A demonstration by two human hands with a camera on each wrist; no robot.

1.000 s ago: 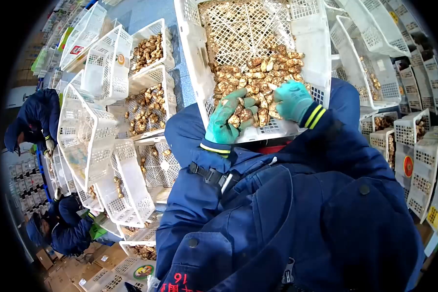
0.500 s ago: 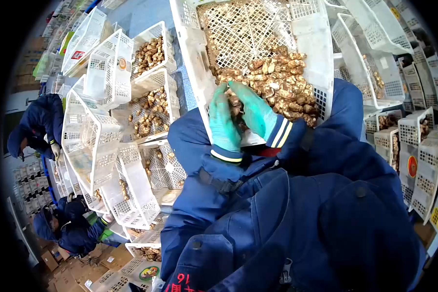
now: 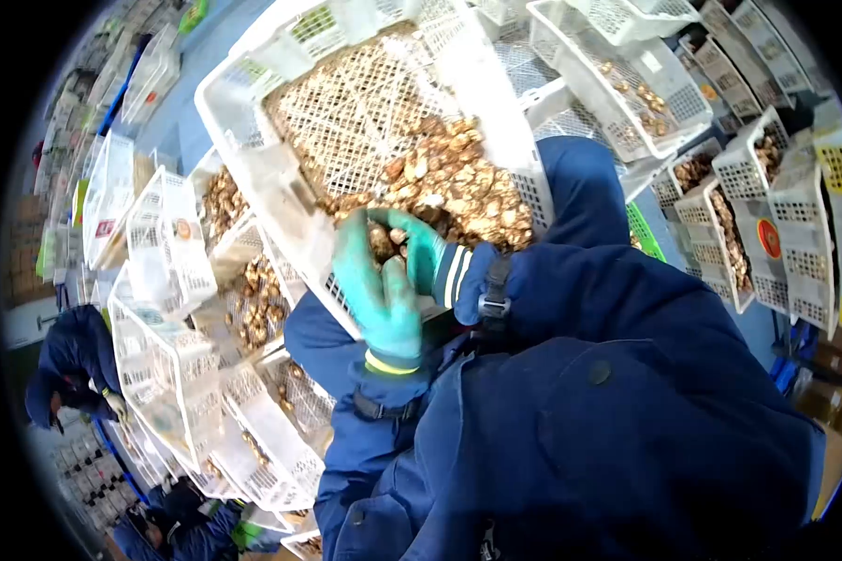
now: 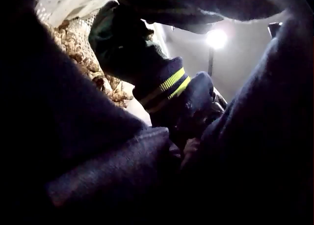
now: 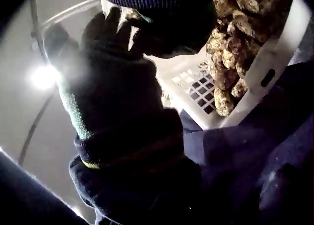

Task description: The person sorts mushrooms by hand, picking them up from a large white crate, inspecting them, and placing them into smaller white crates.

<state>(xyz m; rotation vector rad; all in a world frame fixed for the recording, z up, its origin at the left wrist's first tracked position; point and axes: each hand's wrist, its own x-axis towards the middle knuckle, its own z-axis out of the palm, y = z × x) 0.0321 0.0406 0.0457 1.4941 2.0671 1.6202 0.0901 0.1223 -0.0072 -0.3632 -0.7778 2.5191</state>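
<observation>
Knobbly brown roots lie heaped (image 3: 482, 192) in the near part of a white mesh crate (image 3: 253, 164) at the person's lap. Over its near left corner, the gloved left hand (image 3: 377, 292) curls round several roots (image 3: 382, 241). The right hand (image 3: 425, 254) meets it from the right, with bent fingers against the same roots; its fingertips are partly hidden. Dark gloved hands show in both wrist views, but their grip is too dim to tell. Beside them in the right wrist view are heaped roots (image 5: 230, 53) and the crate's corner (image 5: 198, 95).
White crates, some holding roots, stand at the left (image 3: 168, 374) and right (image 3: 617, 84). Two people in dark blue work at the far left, one above (image 3: 73, 360) and one below (image 3: 182, 528). A green crate edge (image 3: 644, 234) shows beside the right knee.
The head view has turned, so the crate appears farther left and tilted. Both hands, apart a second ago, are now together, with the roots between them showing more than half a second ago.
</observation>
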